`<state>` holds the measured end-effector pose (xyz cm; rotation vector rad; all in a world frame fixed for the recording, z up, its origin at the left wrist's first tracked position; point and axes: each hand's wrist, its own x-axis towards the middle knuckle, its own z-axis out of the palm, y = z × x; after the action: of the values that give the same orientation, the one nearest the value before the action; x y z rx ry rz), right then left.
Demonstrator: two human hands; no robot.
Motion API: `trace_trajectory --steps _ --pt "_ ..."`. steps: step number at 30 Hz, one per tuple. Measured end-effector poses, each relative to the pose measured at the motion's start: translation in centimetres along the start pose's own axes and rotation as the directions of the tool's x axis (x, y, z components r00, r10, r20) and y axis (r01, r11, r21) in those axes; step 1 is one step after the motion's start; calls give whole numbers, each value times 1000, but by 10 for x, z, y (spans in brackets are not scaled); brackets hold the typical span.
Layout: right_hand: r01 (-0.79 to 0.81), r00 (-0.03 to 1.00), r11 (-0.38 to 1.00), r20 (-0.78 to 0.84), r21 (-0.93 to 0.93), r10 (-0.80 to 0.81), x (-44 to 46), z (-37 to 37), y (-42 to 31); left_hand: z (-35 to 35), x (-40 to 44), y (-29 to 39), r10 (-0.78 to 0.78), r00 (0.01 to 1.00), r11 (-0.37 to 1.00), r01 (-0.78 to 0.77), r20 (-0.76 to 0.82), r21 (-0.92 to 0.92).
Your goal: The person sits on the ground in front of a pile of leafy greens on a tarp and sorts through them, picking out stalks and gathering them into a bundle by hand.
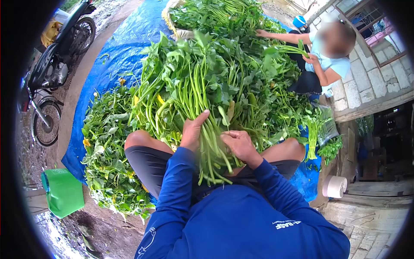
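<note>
My left hand (192,132) is wrapped round a thick bunch of long-stemmed leafy greens (197,88), which look like water spinach. Their leaves point away from me, and the cut stem ends hang over my lap. To the right of the stems, my right hand (240,146) is closed in a pinch. A single narrow leaf (223,116) stands up from its fingertips, its thin stalk running down to them. Beyond and around the bunch lies a big heap of the same greens (246,93), with some yellowed leaves in it.
A blue tarp (116,49) lies under the greens. Across the heap, a seated person (330,60) holds several stems. Tied-looking bundles (314,136) lie at right. A motorcycle (56,64) and a green container (64,193) stand at left, a white roll-like object (335,187) at right.
</note>
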<state>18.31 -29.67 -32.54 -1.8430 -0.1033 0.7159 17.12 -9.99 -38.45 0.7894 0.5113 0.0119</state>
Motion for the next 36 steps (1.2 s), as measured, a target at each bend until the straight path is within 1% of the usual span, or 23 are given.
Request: trace_trajectory --steps 1,2,3,5,7,8,9,10,11,14,18,20,21,22,23,25,26,27,29,30,31,33,36 --pt "2 1000 999 14 -44 -1 -2 1 -1 5 -4 -1 61 997 996 -58 -41 74" --pt "82 996 986 31 -144 -79 6 2 21 13 -5 -4 152 982 983 -138 -113 117" --pt "65 997 996 37 -67 -62 8 9 28 17 -5 -6 216 970 962 -192 -109 196" --pt "147 989 983 -5 -112 -148 10 16 37 10 11 -19 235 964 930 -185 -127 316" --pt "118 993 987 -7 -105 -120 9 21 43 6 13 -3 -60 995 957 81 -83 277" --pt "99 995 990 -6 -97 -100 7 22 48 12 7 2 -67 991 971 91 -112 221" --pt "85 996 991 37 -106 -81 -2 16 37 3 14 -2 -45 994 966 70 -104 250" --pt "259 956 940 -78 -222 -282 -13 14 32 4 9 0 -23 995 972 45 -99 230" --pt "405 858 841 -169 -359 -485 -22 10 25 8 7 7 9 996 978 10 -88 208" --pt "370 892 906 -193 -206 -408 -59 -12 2 8 4 17 106 991 983 -92 -84 159" --pt "531 806 816 -160 -228 -570 -89 -18 8 7 3 41 210 967 971 -188 -147 148" --pt "466 876 876 -74 -126 -477 -101 -20 11 14 -4 60 261 951 956 -232 -166 178" --pt "428 902 901 -22 -76 -430 -105 -23 12 15 -1 66 357 913 928 -322 -199 188" --pt "430 903 890 43 -151 -428 -108 -27 12 11 -2 76 353 912 926 -308 -211 217" --pt "360 932 914 128 -189 -340 -109 -32 14 5 -5 88 350 910 923 -296 -223 245" --pt "228 949 931 281 -286 -146 -103 -46 18 0 -10 110 370 895 918 -311 -251 246" --pt "177 908 893 418 -414 13 -90 -58 36 0 -13 119 403 880 907 -347 -252 239" --pt "177 914 841 403 -511 52 -79 -68 34 -10 -11 125 373 899 923 -334 -230 192" --pt "167 964 974 232 -154 -129 -46 -65 6 -9 -14 126 380 896 920 -342 -229 191" --pt "203 974 961 137 -186 -179 -26 -60 -6 -14 -12 121 372 901 920 -326 -222 219" --pt "237 971 945 41 -224 -234 -1 -57 -19 -11 -16 120 334 903 912 -237 -271 336" --pt "266 896 862 -219 -431 -386 75 -47 0 -4 -15 102 356 897 897 -248 -264 366" --pt "-45 871 862 -442 -506 -214 146 -44 12 3 -17 82 356 917 894 -279 -180 350"
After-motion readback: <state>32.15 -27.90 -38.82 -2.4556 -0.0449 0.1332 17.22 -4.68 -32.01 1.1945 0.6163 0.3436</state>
